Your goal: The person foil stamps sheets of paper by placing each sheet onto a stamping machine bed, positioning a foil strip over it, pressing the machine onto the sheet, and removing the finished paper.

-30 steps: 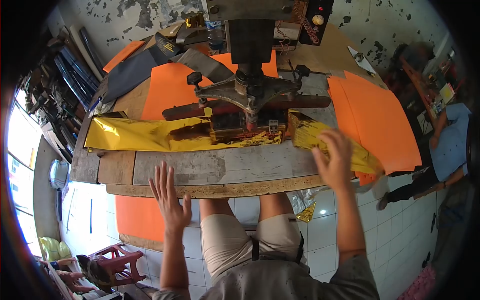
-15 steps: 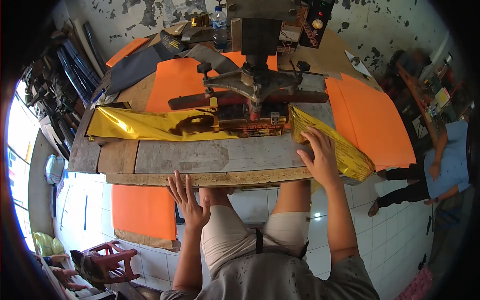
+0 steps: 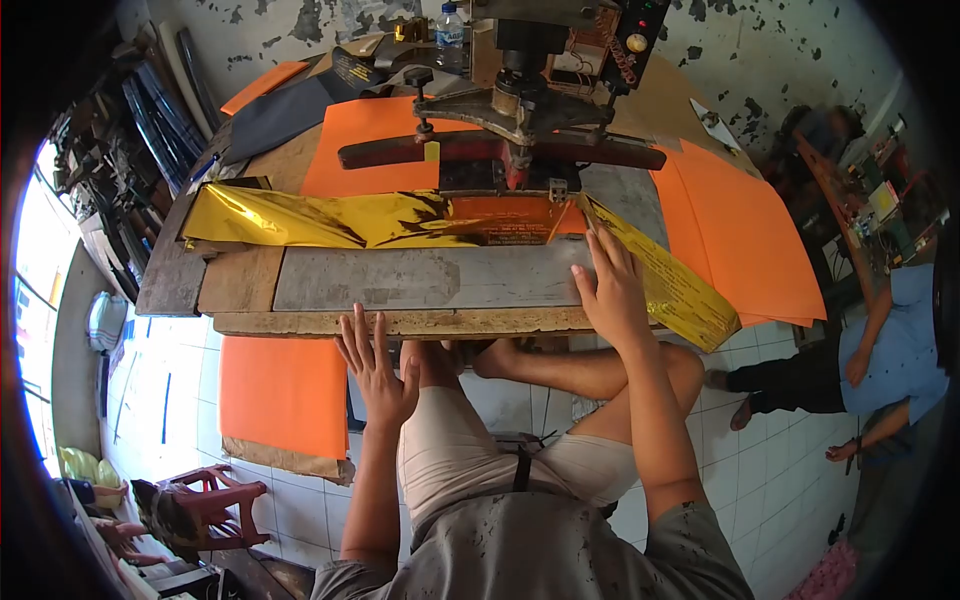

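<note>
My left hand [image 3: 380, 375] rests at the front edge of the wooden table [image 3: 400, 323], fingers spread and holding nothing. My right hand [image 3: 612, 290] lies with fingers stretched out, fingertips at the near end of a printed length of gold foil [image 3: 690, 293]. A wide gold foil strip [image 3: 290, 218] runs from the left up to the stamping press [image 3: 520, 105]. Under the press's red bar [image 3: 380, 153], the foil looks see-through, with small lettering and an orange sheet [image 3: 500, 208] showing behind it.
Orange sheets lie in a stack [image 3: 735, 230] on the right and behind the press [image 3: 370, 135]. Dark sheets [image 3: 280, 120] and a water bottle [image 3: 449, 38] sit at the back. More orange sheets [image 3: 283, 390] are below the table. Another person [image 3: 890, 340] stands at the right.
The view has tilted, so the table sits higher. More orange shows through the foil under the press. One of my legs has folded across. My right hand remains by the foil, fingers now straighter.
</note>
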The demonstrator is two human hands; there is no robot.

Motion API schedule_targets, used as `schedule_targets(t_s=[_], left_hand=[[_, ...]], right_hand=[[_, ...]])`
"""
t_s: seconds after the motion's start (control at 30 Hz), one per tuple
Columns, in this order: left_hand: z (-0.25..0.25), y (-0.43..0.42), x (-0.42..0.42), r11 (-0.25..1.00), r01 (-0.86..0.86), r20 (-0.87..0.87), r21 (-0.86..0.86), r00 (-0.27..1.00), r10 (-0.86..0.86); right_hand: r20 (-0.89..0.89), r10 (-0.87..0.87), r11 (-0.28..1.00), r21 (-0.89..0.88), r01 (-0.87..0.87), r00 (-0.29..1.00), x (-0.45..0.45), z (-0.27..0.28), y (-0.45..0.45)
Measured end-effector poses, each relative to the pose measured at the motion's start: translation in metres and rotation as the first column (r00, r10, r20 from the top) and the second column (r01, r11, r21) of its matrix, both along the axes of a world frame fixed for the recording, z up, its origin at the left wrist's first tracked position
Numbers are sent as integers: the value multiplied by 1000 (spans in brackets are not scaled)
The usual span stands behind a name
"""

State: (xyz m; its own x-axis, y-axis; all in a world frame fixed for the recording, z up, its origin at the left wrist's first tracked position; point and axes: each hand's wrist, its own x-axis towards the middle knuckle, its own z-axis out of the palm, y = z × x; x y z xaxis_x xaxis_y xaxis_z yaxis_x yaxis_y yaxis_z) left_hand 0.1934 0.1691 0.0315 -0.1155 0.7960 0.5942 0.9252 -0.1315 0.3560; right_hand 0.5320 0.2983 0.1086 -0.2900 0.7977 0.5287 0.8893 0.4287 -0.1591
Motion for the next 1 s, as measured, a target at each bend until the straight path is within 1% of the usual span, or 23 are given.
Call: schedule_targets(t_s=[0.1,0.2,0.3,0.33,0.4,0.43,0.5,0.53,0.57,0.6,0.63,0.67,0.73,0.8,0.83,0.9,0.93,0.97,1.0], left_hand=[[4,-3,1,1000,9,28,-7,1000,-9],[14,-8,9,1000,7,88,12,996,-8],[19,-11,27,987,113,209,115,969,-136],[20,-12,34,975,176,238,136,950,-204],[25,-15,51,939,294,292,179,896,-336],[33,-16,61,927,316,290,202,885,-365],[47,-16,80,878,427,355,218,803,-479],[50,-16,90,848,479,387,228,754,-530],[45,-15,101,828,519,474,210,687,-551],[41,-14,111,806,559,557,197,612,-561],[43,-11,121,758,619,601,204,532,-597],[45,-6,131,716,673,677,185,440,-589],[47,0,150,612,774,809,165,249,-532],[50,1,172,575,784,919,232,17,-394],[51,1,180,560,784,945,269,-102,-311],[49,3,188,518,779,931,353,-239,-276],[48,3,191,499,772,918,395,-305,-255],[46,1,195,488,762,905,426,-344,-252],[44,-3,198,479,750,890,456,-382,-248]], right_hand=[[-4,-5,1000,-23,5,1000,1,-3,-1],[29,-2,1000,8,2,1000,-1,0,-2],[-6,24,1000,14,-23,1000,1,16,-14],[1,22,1000,21,-22,1000,2,20,-18],[15,21,999,31,-21,1000,8,27,-29],[1,49,998,42,-49,999,11,29,-33],[-5,58,998,36,-58,998,16,36,-42],[-9,63,998,31,-63,998,17,40,-47],[-4,63,997,35,-63,998,19,43,-53],[-9,70,997,25,-69,998,20,45,-59],[-13,76,997,19,-76,997,22,47,-66],[-17,84,996,12,-84,996,24,49,-72],[-19,86,996,1,-86,996,25,60,-91],[-16,84,996,-19,-84,996,27,68,-110],[-47,94,995,-10,-95,994,30,66,-118],[-46,111,994,-14,-112,993,35,66,-138],[-46,121,992,-17,-122,992,37,66,-147],[-42,162,987,6,-162,986,39,64,-153],[-57,163,987,3,-163,985,41,62,-159]])
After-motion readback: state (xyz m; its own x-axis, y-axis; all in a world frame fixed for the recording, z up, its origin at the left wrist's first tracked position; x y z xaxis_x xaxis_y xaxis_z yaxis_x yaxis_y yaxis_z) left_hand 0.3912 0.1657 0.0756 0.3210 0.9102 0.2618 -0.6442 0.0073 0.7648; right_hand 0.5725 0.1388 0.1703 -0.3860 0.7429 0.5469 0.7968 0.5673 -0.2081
